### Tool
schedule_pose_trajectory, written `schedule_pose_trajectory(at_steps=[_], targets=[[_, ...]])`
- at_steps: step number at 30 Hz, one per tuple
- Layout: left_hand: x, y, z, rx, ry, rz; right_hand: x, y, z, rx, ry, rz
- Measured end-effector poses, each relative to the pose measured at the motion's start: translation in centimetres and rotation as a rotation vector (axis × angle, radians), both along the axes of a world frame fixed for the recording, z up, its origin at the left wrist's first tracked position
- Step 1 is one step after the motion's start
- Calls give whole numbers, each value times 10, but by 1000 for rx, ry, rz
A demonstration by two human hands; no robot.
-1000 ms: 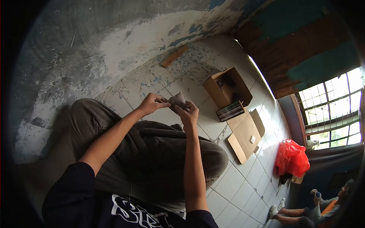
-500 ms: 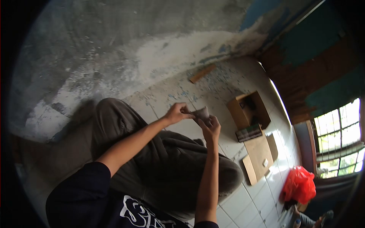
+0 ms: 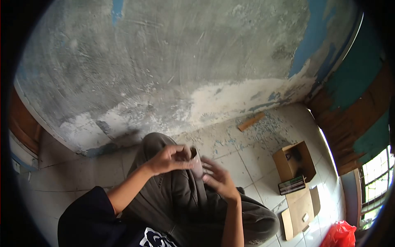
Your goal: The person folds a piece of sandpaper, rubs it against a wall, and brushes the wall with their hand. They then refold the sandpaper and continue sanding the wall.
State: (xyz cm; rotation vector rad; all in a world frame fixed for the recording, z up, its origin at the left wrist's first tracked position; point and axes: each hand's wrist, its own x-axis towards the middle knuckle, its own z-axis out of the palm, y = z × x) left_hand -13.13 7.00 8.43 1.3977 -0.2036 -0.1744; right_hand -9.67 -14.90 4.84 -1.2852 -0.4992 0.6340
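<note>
A curled grey-brown sheet, bent into a short tube with a dark inner face, is held over my lap. The thumb and fingers of my left hand pinch its left side. On the other side, my right hand has its fingers apart and slightly blurred, with the fingertips right at the sheet's edge. Below both hands are my crossed legs in dark grey trousers.
In front rises a scraped grey wall with blue paint patches. Paint flakes and a wooden strip lie on the tiles along it. At right are an open cardboard box, a flat cardboard piece and a red plastic bag.
The view has turned toward the wall and left. My right hand's fingers have come away from their grip on the curled sheet and spread, while my left hand keeps hold; the sheet now stands more upright.
</note>
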Motion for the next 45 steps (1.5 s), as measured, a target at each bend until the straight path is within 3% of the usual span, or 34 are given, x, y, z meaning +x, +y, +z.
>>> schedule_pose_trajectory(at_steps=[1,5,13,15,19,34,39,42,45], targets=[[-9,3,-2,25,10,-18,-6,6,7,-9,7,135],[-39,6,-4,6,96,-6,-28,28,12,28,33,165],[-57,21,-13,161,16,158,-38,34,4,139,-27,-6],[-55,25,-14,122,-7,334,-39,36,7,118,-66,-42],[-50,28,-8,153,-69,473,-44,39,26,57,-128,-206],[-48,13,4,42,-26,535,-36,36,35,84,-153,-279],[-45,9,6,49,-61,490,-33,29,55,44,-204,-186],[-46,3,12,82,-34,443,-39,34,69,-209,-448,-208],[-46,-4,22,162,-81,363,-31,37,59,-223,-454,-204]])
